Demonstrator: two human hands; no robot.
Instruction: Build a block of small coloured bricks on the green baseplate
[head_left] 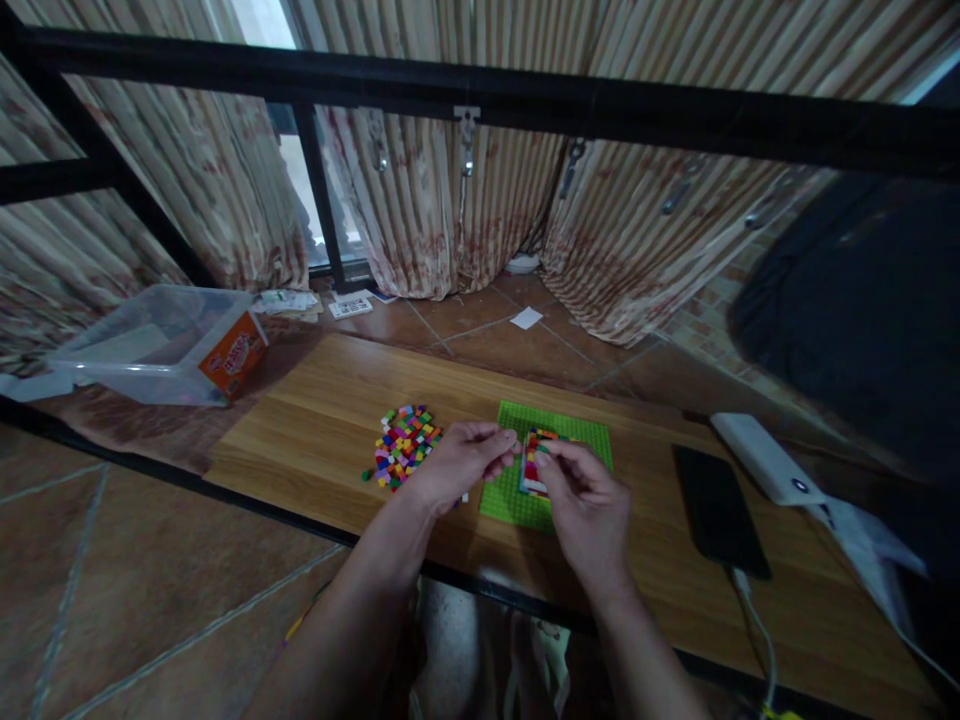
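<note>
A green studded baseplate (593, 433) lies on the wooden board, with a small multicoloured build of toy bricks (533, 482) on it. My right hand (589, 505) is over the build's right side, thumb and fingers closed in a pinch at a small green brick on its top. Just left of the build, my left hand (471, 461) has thumb and forefinger pressed together; whatever is between them is too small to make out. Beside my left hand spreads a pile of loose toy bricks (405, 445) in many colours. My hands cover part of the build and baseplate.
At the left stands a clear plastic bin (150, 345) with an orange label. A black phone (720, 510) with a cable and a white power bank (761, 458) lie at the right of the wooden board (300, 420). A black metal bar (525, 90) crosses above.
</note>
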